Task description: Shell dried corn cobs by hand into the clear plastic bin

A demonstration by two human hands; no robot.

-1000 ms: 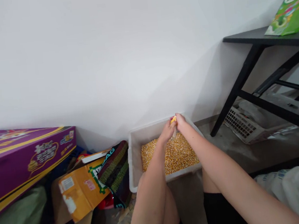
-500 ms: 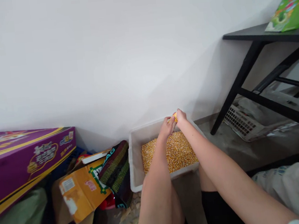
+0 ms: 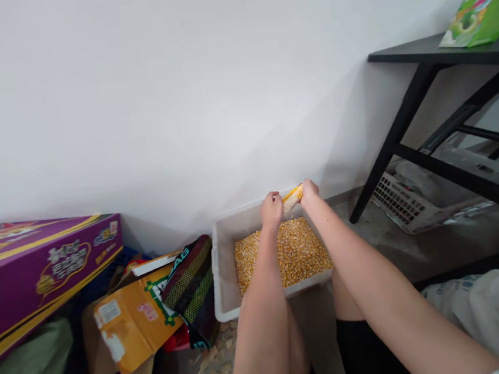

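Note:
A partly stripped corn cob (image 3: pixel 292 199) is held between my two hands above a white plastic bin (image 3: pixel 224 254). Its visible side shows pale bare cob along with yellow kernels. My left hand (image 3: pixel 271 209) closes round the left end, and my right hand (image 3: pixel 309 192) grips the right end. Loose corn kernels (image 3: pixel 302 252) cover the floor of the bin below. My fingertips are partly hidden behind the hands.
Left of the bin lie a mesh bag (image 3: pixel 194 298), an opened orange cardboard box (image 3: pixel 132 322) and a large purple box (image 3: pixel 50 271). A black table (image 3: pixel 422 55) stands at the right, with a white basket (image 3: pixel 405 204) beneath it and a green package (image 3: pixel 477 9) on top.
My hands have moved apart, the right one to the right and the left one to the left. More of the corn cob now shows between them.

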